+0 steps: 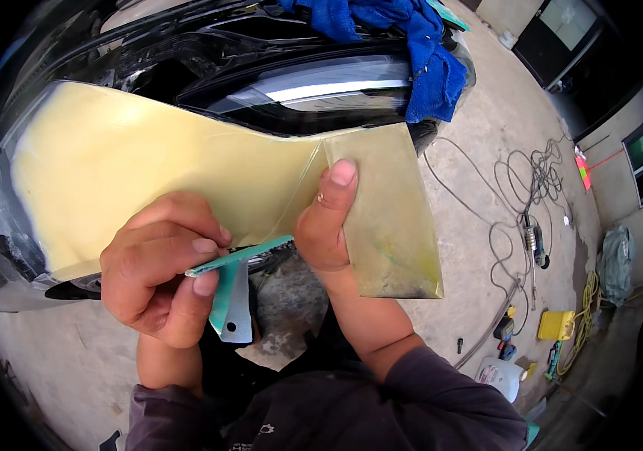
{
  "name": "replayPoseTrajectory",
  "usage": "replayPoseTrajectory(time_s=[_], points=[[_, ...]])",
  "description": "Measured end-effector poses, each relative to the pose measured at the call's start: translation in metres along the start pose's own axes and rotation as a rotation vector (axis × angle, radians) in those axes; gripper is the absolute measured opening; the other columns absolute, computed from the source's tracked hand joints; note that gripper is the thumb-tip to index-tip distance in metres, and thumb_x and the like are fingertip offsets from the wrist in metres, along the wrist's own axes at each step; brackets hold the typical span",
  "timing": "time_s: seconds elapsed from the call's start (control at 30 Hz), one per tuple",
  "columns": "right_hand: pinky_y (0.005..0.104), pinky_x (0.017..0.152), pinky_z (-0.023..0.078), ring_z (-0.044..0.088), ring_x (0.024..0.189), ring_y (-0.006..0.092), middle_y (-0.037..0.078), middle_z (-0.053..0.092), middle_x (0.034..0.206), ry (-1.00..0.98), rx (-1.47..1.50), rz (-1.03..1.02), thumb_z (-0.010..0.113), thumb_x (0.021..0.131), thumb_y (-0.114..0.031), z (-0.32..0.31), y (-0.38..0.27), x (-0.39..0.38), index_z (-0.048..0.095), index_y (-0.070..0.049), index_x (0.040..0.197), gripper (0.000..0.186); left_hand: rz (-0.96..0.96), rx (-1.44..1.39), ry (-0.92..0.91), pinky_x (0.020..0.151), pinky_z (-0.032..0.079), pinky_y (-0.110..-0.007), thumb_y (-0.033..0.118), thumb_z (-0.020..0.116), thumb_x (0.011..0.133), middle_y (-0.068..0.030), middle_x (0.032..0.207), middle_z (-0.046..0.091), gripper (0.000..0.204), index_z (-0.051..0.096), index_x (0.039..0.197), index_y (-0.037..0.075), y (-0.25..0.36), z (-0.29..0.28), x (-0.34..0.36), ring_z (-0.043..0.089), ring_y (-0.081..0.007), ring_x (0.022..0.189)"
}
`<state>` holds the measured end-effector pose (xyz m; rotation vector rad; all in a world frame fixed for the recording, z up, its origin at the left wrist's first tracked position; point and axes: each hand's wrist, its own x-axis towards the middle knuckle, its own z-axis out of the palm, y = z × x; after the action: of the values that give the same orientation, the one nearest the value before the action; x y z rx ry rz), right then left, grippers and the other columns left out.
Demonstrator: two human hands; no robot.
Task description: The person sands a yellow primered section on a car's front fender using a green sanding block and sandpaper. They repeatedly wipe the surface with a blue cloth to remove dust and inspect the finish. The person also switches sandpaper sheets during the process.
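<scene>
My left hand (160,270) pinches a teal strip (250,254) with a dark, rough edge between thumb and fingers. Just below the strip, a grey flat piece with a round hole (237,312) shows; I cannot tell whether the two are joined. In my right hand (329,214) is a thin, translucent yellowish plastic sheet (393,218), darkened along its lower edge. The thumb lies across its face and the fingers are hidden behind. Beyond both hands is a car body panel (126,150) coated in smooth, pale yellow filler, grey toward its left edge.
Above the panel sits a dark headlight (321,86), with a blue cloth (434,68) draped over its right end. Tangled hoses (539,180) lie on the concrete floor at right, near a yellow box (556,325) and a white jug (499,376).
</scene>
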<state>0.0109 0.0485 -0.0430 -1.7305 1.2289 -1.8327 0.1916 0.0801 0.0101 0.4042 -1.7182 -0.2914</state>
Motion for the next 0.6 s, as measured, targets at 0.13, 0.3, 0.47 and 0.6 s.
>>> replayPoseTrajectory(time_s=[0.13,0.3,0.47,0.6], points=[[0.0382,0.081,0.052,0.068,0.097,0.0354,0.019,0.070,0.105,-0.067,0.004,0.002,0.054,0.104,-0.020,0.001,0.001,0.002,0.064,0.002,0.119,0.029,-0.046,-0.037,0.028,0.059,0.051,-0.036,0.005,0.068,0.084,-0.0135,0.066,0.062,0.016,0.062,0.096,-0.002,0.000,-0.001,0.000,0.063,-0.0265,0.064],[0.0389,0.080,0.052,0.068,0.096,0.0351,0.019,0.070,0.105,-0.084,0.019,0.014,0.053,0.105,-0.020,-0.003,-0.011,0.003,0.064,0.002,0.120,0.028,-0.092,-0.010,0.038,0.058,0.052,-0.037,0.008,0.069,0.086,-0.0123,0.067,0.062,0.013,0.063,0.093,0.000,0.004,-0.002,0.001,0.065,-0.0262,0.065],[0.0289,0.072,0.053,0.072,0.084,0.0218,0.008,0.076,0.099,0.101,-0.109,-0.010,0.045,0.109,-0.022,0.018,-0.003,0.000,0.072,0.000,0.106,0.034,-0.126,0.005,0.039,0.056,0.052,-0.038,0.011,0.070,0.087,-0.0109,0.064,0.062,0.013,0.063,0.091,0.001,0.005,-0.001,0.002,0.065,-0.0267,0.064],[0.0341,0.063,0.051,0.066,0.070,0.0289,0.013,0.069,0.086,0.052,-0.188,-0.081,0.055,0.101,-0.011,0.019,0.009,-0.005,0.066,0.004,0.107,0.019,-0.150,0.038,-0.017,0.065,0.048,-0.040,0.022,0.073,0.087,-0.0064,0.062,0.060,0.022,0.058,0.090,0.006,0.005,-0.003,-0.001,0.062,-0.0240,0.064]])
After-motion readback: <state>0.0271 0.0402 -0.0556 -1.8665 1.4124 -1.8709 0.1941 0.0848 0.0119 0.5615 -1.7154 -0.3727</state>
